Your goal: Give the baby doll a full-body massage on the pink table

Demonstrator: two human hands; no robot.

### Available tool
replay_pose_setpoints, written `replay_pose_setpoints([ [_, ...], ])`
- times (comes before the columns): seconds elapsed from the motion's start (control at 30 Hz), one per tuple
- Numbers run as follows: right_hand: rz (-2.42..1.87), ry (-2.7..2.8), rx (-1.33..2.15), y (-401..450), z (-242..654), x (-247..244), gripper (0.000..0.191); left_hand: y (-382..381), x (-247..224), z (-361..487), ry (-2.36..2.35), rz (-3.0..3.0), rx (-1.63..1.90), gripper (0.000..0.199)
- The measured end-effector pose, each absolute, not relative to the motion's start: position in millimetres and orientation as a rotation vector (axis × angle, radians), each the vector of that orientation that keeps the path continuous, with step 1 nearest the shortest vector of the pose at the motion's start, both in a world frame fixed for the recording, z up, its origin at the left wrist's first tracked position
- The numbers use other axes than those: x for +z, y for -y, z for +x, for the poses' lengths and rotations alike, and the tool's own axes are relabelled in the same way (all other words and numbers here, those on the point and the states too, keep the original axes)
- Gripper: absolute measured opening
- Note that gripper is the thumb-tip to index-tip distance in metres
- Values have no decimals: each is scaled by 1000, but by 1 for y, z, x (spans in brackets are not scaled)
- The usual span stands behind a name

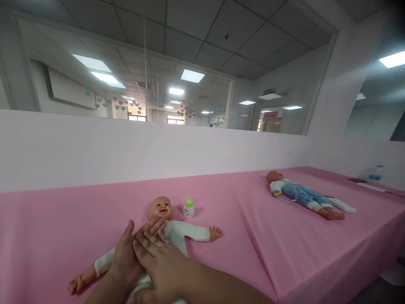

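A baby doll [177, 232] in a white long-sleeved top lies face up, arms spread, on a pink table cover [228, 236]. Above its chest, my left hand [125, 253] is palm up with its fingers stretched out. My right hand [161, 255] lies flat across the left palm, its fingers extended and touching it. Neither hand grips anything. Both hide much of the doll's trunk. Beside the doll's head stands a small clear bottle [189, 210] with a green cap and a label.
Farther right lies a second doll [300, 192] in blue trousers, with white cords around it and a white device [343, 205] by its legs. A water bottle [376, 174] and a dark flat object [357, 180] sit at the far right. A white wall [126, 152] with windows runs behind.
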State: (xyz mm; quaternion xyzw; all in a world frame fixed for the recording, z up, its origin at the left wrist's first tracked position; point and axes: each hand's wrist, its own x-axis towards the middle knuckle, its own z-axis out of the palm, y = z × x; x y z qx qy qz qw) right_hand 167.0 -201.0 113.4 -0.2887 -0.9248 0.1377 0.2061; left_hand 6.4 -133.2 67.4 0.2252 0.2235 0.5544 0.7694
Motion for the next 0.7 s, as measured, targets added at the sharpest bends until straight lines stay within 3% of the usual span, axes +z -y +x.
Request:
replay_pose_setpoints([
  [0.13,-912,2515,419,189,165,104,95,139,73,17,-622,460,1191,89],
  [0.27,-1038,2447,414,173,168,94,96,137,78,14,-544,495,1149,71],
  [0.4,-1124,2456,328,167,171,90,95,130,87,-1,-609,583,1312,68],
  [0.7,-728,2684,380,193,170,103,82,128,94,-20,-568,532,1445,78],
])
